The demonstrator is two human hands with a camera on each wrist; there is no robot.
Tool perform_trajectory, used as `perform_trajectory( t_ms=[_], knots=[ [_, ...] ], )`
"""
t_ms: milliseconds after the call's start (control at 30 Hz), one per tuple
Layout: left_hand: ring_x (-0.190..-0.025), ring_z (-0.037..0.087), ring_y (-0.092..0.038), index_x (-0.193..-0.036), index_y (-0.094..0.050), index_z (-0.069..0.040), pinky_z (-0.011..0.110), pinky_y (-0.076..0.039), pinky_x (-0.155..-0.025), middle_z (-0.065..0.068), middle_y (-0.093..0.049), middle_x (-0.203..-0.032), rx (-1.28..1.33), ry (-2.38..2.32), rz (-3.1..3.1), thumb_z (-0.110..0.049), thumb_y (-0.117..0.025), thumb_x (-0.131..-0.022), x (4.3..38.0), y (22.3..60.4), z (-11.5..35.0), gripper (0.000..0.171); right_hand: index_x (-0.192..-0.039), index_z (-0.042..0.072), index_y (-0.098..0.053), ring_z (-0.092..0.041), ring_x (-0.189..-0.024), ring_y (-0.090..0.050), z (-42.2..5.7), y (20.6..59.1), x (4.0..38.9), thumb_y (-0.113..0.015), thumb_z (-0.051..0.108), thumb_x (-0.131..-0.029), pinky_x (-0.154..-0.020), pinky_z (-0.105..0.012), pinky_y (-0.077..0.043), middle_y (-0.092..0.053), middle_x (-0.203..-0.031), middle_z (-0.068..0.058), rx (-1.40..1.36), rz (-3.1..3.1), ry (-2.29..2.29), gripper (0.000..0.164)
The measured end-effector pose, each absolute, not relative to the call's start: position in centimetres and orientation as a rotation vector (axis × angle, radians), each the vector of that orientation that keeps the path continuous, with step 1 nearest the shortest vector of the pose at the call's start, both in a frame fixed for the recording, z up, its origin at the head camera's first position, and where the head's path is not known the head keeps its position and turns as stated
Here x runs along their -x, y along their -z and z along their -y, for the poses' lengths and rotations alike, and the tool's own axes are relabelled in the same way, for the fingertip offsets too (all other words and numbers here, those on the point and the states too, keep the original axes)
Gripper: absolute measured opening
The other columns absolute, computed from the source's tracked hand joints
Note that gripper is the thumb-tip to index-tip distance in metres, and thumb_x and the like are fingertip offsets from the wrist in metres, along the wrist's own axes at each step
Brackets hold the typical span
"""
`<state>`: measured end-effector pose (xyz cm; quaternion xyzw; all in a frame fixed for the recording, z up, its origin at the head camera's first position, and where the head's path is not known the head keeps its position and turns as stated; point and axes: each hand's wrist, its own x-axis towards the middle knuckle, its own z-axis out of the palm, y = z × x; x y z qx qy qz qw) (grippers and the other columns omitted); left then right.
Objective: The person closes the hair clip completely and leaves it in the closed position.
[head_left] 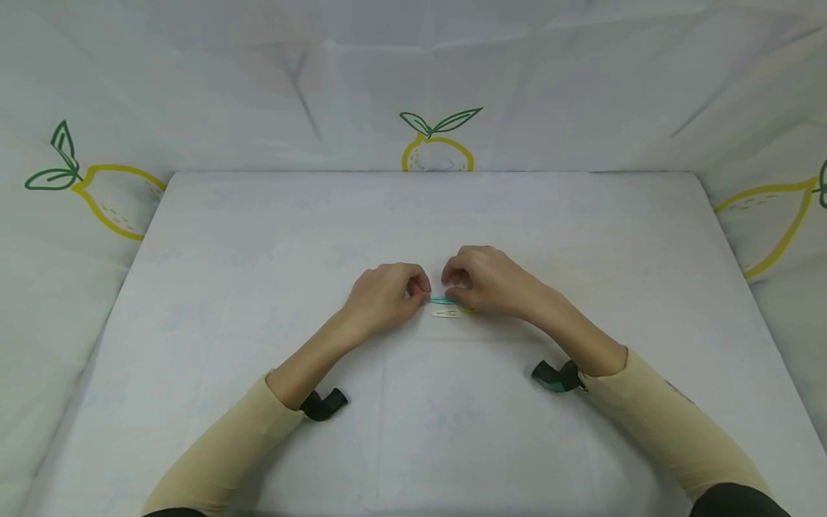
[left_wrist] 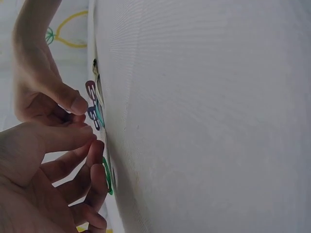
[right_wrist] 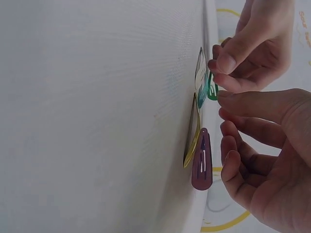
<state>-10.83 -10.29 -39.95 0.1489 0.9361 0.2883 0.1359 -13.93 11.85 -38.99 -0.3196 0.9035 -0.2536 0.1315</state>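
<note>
My left hand (head_left: pixel 388 293) has thumb and index fingertips together at the left end of a teal snap hair clip (head_left: pixel 442 300). From the other side, my right hand (head_left: pixel 494 283) brings its curved thumb and index finger to that clip's right end. I cannot tell whether either hand pinches it. Just nearer lies a white hair clip (head_left: pixel 446 314); a yellow hair clip (right_wrist: pixel 192 141) is partly under the right hand. The wrist views also show a green hair clip (right_wrist: pixel 212 90), a dark red one (right_wrist: pixel 202 165) and a dark blue one (left_wrist: pixel 93 116), hidden behind the hands in the head view.
A white cloth covers the table (head_left: pixel 271 237). White sheets with lemon drawings (head_left: pixel 438 151) hang at the back and sides. Dark wrist-camera mounts (head_left: pixel 324 405) stick out from both sleeve cuffs, close over the tabletop.
</note>
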Motion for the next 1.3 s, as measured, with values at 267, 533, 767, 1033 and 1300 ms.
perform_trajectory(
  t_ms=[267,533,767,1033,1300],
  knots=[
    [-0.086,0.016,-0.071,-0.102,-0.079,-0.019,0.035,-0.054,-0.076,-0.004,-0.079,-0.094,-0.427,-0.858,-2.754,-0.018,-0.076,-0.100,11.0,40.0,10.7,0.004,-0.112,0.006,-0.081,-0.022,-0.093,-0.067,-11.5,38.9,14.2,-0.081,0.009,-0.093,-0.089,-0.040,-0.055,-0.075,-0.101,-0.007,0.921,-2.624,0.734,0.020],
    [-0.084,0.015,-0.070,-0.104,-0.080,-0.016,0.033,-0.053,-0.072,-0.003,-0.079,-0.096,-0.449,-0.906,-2.808,-0.018,-0.076,-0.099,11.3,39.7,11.3,0.006,-0.116,0.005,-0.080,-0.024,-0.099,-0.070,-11.1,38.8,14.5,-0.079,0.010,-0.095,-0.093,-0.043,-0.057,-0.076,-0.106,-0.008,0.893,-2.616,0.748,0.021],
    [-0.081,0.017,-0.066,-0.106,-0.079,-0.017,0.031,-0.046,-0.067,-0.002,-0.078,-0.098,-0.423,-0.895,-2.810,-0.020,-0.077,-0.099,11.6,39.6,11.8,0.008,-0.116,0.005,-0.080,-0.024,-0.095,-0.068,-10.7,38.8,14.9,-0.078,0.010,-0.095,-0.089,-0.041,-0.056,-0.076,-0.106,-0.008,0.906,-2.617,0.756,0.022],
    [-0.089,0.021,-0.068,-0.111,-0.079,-0.017,0.034,-0.049,-0.072,0.001,-0.077,-0.104,-0.383,-0.875,-2.822,-0.019,-0.078,-0.099,11.7,39.5,12.1,0.013,-0.118,0.004,-0.079,-0.026,-0.099,-0.068,-10.1,38.8,15.6,-0.075,0.009,-0.095,-0.092,-0.043,-0.055,-0.077,-0.109,-0.009,0.929,-2.608,0.734,0.024],
    [-0.093,0.023,-0.068,-0.115,-0.077,-0.013,0.038,-0.053,-0.076,0.007,-0.074,-0.109,-0.388,-0.842,-2.843,-0.018,-0.078,-0.099,11.9,39.7,12.3,0.017,-0.120,0.004,-0.079,-0.027,-0.109,-0.071,-9.7,38.8,16.3,-0.076,0.011,-0.096,-0.107,-0.048,-0.053,-0.079,-0.115,-0.009,0.936,-2.577,0.702,0.026]
  ],
)
